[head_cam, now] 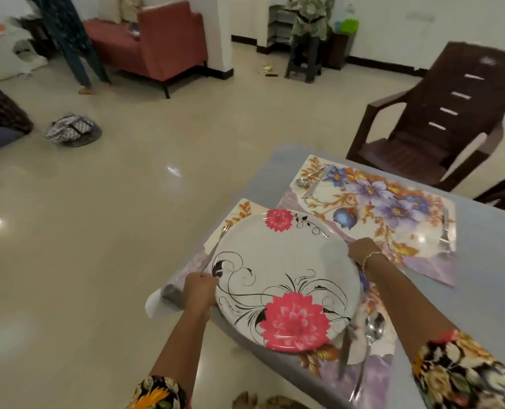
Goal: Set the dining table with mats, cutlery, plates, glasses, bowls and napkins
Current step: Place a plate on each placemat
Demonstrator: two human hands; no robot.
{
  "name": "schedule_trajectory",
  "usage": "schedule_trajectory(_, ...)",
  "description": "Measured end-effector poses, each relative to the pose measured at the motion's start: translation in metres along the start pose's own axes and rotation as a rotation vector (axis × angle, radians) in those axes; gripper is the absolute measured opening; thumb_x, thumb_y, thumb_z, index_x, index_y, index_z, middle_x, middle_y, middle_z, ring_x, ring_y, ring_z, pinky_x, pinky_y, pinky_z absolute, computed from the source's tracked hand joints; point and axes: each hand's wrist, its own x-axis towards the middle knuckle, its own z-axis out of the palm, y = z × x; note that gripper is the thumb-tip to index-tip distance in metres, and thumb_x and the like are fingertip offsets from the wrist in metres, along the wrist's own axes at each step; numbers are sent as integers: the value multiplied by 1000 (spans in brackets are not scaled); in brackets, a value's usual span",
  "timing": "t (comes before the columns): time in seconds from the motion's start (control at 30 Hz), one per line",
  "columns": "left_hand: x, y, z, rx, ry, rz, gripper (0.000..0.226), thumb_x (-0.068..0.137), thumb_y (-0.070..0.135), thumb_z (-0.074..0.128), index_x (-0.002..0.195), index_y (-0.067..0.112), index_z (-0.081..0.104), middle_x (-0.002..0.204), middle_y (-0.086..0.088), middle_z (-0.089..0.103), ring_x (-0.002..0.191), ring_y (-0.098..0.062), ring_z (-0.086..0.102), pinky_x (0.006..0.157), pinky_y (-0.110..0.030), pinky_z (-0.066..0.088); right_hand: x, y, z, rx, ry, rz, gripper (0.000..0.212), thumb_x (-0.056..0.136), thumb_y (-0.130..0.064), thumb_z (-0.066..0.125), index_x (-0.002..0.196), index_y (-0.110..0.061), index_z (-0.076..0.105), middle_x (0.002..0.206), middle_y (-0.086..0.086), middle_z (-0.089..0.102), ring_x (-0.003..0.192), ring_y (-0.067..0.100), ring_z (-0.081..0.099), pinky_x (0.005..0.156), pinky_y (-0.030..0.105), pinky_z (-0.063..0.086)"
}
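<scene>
polished cream floor tiles (127, 202) are filling the left of the head view, with a red sofa (157, 45) standing at the far wall and a patterned bag (69, 129) lying on the floor. two people are showing at the far end of the room, one standing on the left and one sitting on a stool. a brown plastic chair (440, 113) is standing at the far right, just beyond a grey-blue worktop (481, 290).

two floral mats are lying on the worktop. the far mat (378, 202) is carrying a spoon (302, 182) and a knife (311, 187) at its far left end and a fork (445, 234) at its right end.

a white plate (286, 278) with pink flowers and black scrolls is sitting over the near mat (375, 379), covering most of it and reaching out past the worktop's near left edge; whether it is resting on the mat or hanging just above it is not clear. the left hand (199, 293) is gripping the plate's left rim with its fingers curled round the edge. the right hand (363, 249), wearing a bracelet at the wrist, is gripping the far right rim, its fingers curling over it.

a second fork (214, 249) is lying on the near mat just left of the plate, partly under the rim. a second knife (345, 355) and a second spoon (374, 324) are lying side by side on the mat at the plate's near right.
</scene>
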Motion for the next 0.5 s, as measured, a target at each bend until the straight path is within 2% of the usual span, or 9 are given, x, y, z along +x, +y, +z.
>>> schedule_trajectory(0.1, 15, -2, -1, 50, -41, -13, 16, 78, -6, 55, 67, 4, 52, 71, -17, 55, 71, -26, 52, 67, -36, 42, -3, -5, 9, 10, 17, 94, 39, 98, -4, 27, 132, -4, 47, 137, 9, 50, 127, 23, 47, 100, 26, 36)
schedule_trajectory(0.2, 16, 2, 0, 99, -56, -9, 12, 81, -2, 56, 70, 3, 55, 69, -16, 55, 71, -30, 54, 66, -39, 46, -7, -6, 16, 85, 29, 208, 38, 99, -6, 27, 131, -3, 47, 136, 11, 51, 126, 23, 48, 99, 28, 37)
schedule_trajectory(0.23, 12, 7, 1, 166, -24, 20, 5, 83, 2, 58, 78, 2, 59, 74, -17, 58, 77, -32, 58, 71, -42, 50, -9, -5, 17, 166, 58, 213, 38, 99, -6, 28, 130, -3, 49, 135, 11, 52, 125, 23, 48, 98, 28, 37)
schedule_trajectory(0.27, 7, 14, 3, 278, 38, 77, 10, 84, 8, 60, 92, 2, 62, 86, -17, 62, 86, -34, 61, 77, -41, 51, -9, -2, 18, 226, 64, 210, 37, 98, -6, 29, 128, -2, 51, 133, 12, 53, 123, 24, 49, 97, 28, 38)
schedule_trajectory(0.33, -6, 26, 11, 429, 114, 266, 30, 85, 14, 61, 114, 6, 57, 112, -15, 59, 103, -35, 58, 85, -40, 48, -7, 5, 22, 385, 95, 251, 34, 93, -3, 37, 119, 2, 57, 116, 16, 62, 107, 27, 58, 86, 32, 42)
schedule_trajectory(0.37, -15, 33, 17, 430, 89, 362, 33, 86, 13, 61, 118, 7, 55, 118, -15, 55, 106, -33, 56, 86, -40, 47, -11, 9, 25, 539, 142, 273, 31, 87, 1, 43, 111, 7, 60, 96, 18, 64, 88, 28, 60, 72, 34, 44)
schedule_trajectory(0.4, -22, 38, 26, 430, 33, 434, 33, 87, 13, 61, 119, 8, 54, 121, -14, 53, 106, -32, 56, 86, -39, 47, -14, 16, 27, 638, 195, 274, 28, 82, 4, 45, 104, 12, 60, 77, 16, 59, 70, 26, 55, 59, 32, 40)
schedule_trajectory(0.43, -30, 42, 37, 443, -29, 492, 32, 88, 14, 60, 119, 9, 53, 122, -13, 53, 106, -29, 56, 83, -36, 47, -21, 23, 29, 738, 258, 290, 26, 80, 6, 45, 99, 13, 60, 68, 11, 54, 64, 23, 51, 54, 28, 36)
schedule_trajectory(0.5, -46, 43, 61, 477, -145, 561, 30, 90, 15, 59, 119, 10, 52, 121, -11, 51, 106, -27, 55, 80, -32, 43, -44, 38, 28, 810, 338, 325, 21, 83, 5, 47, 97, 3, 63, 74, 7, 58, 73, 23, 54, 56, 25, 41)
